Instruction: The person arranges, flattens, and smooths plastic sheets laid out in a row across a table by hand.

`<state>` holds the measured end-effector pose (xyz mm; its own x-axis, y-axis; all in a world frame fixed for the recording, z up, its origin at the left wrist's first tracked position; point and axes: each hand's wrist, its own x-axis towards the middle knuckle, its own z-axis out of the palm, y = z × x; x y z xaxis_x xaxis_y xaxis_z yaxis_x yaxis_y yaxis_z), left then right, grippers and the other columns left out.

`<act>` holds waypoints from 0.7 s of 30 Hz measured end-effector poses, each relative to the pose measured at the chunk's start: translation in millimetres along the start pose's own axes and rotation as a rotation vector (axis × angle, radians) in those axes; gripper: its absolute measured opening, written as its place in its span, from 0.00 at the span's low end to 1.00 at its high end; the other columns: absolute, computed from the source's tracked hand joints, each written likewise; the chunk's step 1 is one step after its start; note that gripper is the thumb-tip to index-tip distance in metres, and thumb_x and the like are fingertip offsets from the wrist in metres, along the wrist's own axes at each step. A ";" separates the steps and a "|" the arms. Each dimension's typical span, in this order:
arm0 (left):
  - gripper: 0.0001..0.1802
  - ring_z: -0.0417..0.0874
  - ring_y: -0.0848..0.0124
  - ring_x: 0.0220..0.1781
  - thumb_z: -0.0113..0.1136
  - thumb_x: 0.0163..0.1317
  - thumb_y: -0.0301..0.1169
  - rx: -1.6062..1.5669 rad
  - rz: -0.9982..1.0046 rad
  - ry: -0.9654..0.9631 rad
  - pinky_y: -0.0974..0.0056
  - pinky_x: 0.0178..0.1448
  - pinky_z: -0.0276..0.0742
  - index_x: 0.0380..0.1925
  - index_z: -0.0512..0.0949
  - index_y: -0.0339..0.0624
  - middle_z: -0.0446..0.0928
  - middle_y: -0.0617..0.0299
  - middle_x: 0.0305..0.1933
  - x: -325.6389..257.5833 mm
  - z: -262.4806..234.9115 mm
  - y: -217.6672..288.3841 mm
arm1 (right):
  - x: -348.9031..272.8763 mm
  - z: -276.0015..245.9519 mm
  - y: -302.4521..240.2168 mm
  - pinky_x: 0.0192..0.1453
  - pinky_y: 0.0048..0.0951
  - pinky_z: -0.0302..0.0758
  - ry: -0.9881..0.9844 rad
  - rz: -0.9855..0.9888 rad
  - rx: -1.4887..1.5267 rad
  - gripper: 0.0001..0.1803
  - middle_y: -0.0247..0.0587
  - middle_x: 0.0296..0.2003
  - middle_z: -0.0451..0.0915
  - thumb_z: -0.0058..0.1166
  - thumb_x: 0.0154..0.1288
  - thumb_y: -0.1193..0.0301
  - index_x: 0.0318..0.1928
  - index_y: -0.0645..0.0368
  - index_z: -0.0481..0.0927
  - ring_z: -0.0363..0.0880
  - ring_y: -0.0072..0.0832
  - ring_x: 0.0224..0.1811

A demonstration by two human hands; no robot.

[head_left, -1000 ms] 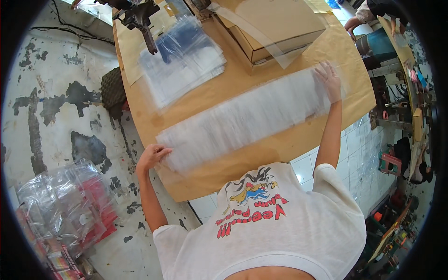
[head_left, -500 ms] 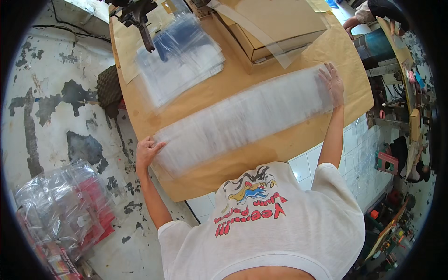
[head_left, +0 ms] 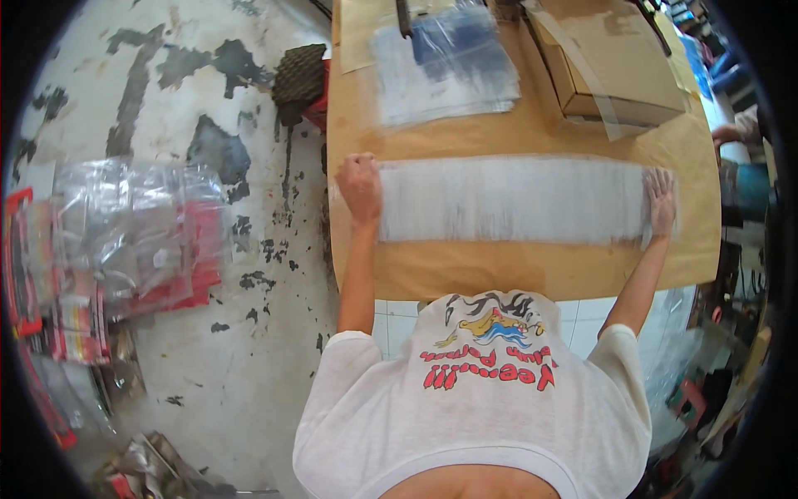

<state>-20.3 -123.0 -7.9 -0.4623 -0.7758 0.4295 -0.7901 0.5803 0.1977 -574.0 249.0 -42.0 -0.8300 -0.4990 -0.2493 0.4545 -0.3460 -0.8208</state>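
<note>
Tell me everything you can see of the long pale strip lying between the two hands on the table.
The long strip looks like a fanned row of thin clear plastic sheets or bags, whitish-grey with fine vertical streaks. It lies flat, running left to right across the brown paper-covered table, below a smaller stack of clear bags. The left hand presses on its left end, knuckles up; the right hand lies flat on its right end. Nothing else touches it.

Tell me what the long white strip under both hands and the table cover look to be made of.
Strip: likely a fanned row of thin clear plastic bags; whitish, semi-transparent, with fine parallel edge lines. Table cover: brown kraft paper or card by its look; matte, tan, with slight creases.
</note>
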 end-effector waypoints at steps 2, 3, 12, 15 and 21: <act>0.19 0.74 0.54 0.58 0.64 0.63 0.40 -0.113 -0.046 -0.083 0.46 0.62 0.64 0.51 0.79 0.43 0.76 0.51 0.53 -15.1 -9.7 39.4 | 8.4 -2.3 2.7 0.82 0.52 0.58 0.029 -0.032 -0.119 0.29 0.60 0.76 0.54 0.27 0.84 0.63 0.76 0.68 0.48 0.55 0.49 0.78; 0.23 0.72 0.52 0.64 0.63 0.64 0.41 -0.176 -0.102 -0.172 0.44 0.68 0.62 0.55 0.78 0.43 0.74 0.48 0.59 -31.8 -16.5 61.2 | 12.0 -6.9 7.9 0.81 0.50 0.61 0.058 -0.017 -0.102 0.30 0.59 0.75 0.56 0.27 0.84 0.61 0.75 0.69 0.48 0.57 0.49 0.77; 0.39 0.48 0.41 0.82 0.57 0.65 0.56 -0.146 -0.105 -0.174 0.37 0.81 0.37 0.72 0.67 0.53 0.50 0.39 0.81 -74.0 29.7 77.6 | 75.2 -118.3 -10.3 0.79 0.46 0.62 -0.470 0.050 0.080 0.29 0.59 0.73 0.61 0.32 0.83 0.62 0.76 0.65 0.53 0.62 0.47 0.76; 0.39 0.48 0.44 0.82 0.57 0.64 0.58 0.004 -0.116 -0.145 0.37 0.81 0.37 0.70 0.69 0.51 0.51 0.39 0.80 -77.3 24.4 65.2 | 56.4 -71.6 27.6 0.79 0.44 0.60 -0.241 -0.075 -0.356 0.28 0.59 0.70 0.66 0.36 0.81 0.66 0.75 0.65 0.56 0.65 0.47 0.74; 0.38 0.50 0.47 0.82 0.60 0.63 0.58 -0.091 -0.183 -0.111 0.41 0.82 0.39 0.70 0.71 0.54 0.54 0.42 0.79 -76.0 5.4 60.0 | -117.0 -82.4 35.6 0.82 0.46 0.50 -0.515 -0.516 -1.805 0.38 0.70 0.72 0.60 0.45 0.61 0.83 0.73 0.78 0.55 0.58 0.56 0.76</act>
<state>-34.7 -30.6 -33.5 -0.3605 -0.8895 0.2808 -0.8272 0.4440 0.3444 -487.3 360.4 -84.4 -0.4419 -0.8967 0.0250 -0.8545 0.4123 -0.3161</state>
